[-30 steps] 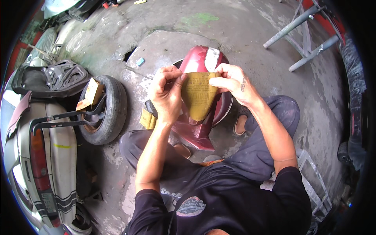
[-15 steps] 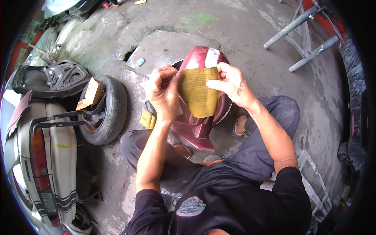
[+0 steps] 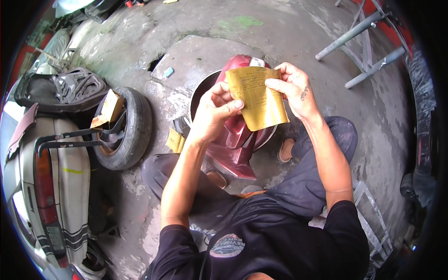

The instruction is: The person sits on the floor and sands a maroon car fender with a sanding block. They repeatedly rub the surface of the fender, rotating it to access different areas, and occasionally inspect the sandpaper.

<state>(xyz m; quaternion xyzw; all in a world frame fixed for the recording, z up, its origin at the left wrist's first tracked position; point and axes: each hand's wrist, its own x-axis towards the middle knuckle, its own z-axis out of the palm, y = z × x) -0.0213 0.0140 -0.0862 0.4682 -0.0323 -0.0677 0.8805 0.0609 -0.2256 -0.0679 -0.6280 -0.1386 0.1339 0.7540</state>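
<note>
A yellow-brown sheet of sandpaper point(image 3: 259, 100), its printed back facing up, is stretched between both hands above a glossy dark red painted vehicle part point(image 3: 228, 156). My left hand point(image 3: 212, 112) pinches the sheet's left edge, thumb on top. At the upper right corner, my right hand point(image 3: 297, 91) grips it between thumb and fingers. The red part leans over a round dark basin point(image 3: 198, 93), and the sheet hides much of its middle. On the floor left of the basin lies a folded yellow piece point(image 3: 175, 141), apparently of similar sheet.
To the left are a tire point(image 3: 137, 130) with a box on it, a black plastic part point(image 3: 60, 95) and a pale bumper point(image 3: 74, 182) with a red lamp. A small blue block point(image 3: 168, 72) lies on the concrete floor. Metal stand legs point(image 3: 354, 32) rise at upper right.
The sandpaper has shifted right and slightly up and now looks wider. My left hand has moved from its top corner down its left edge; my right hand has moved up and right.
</note>
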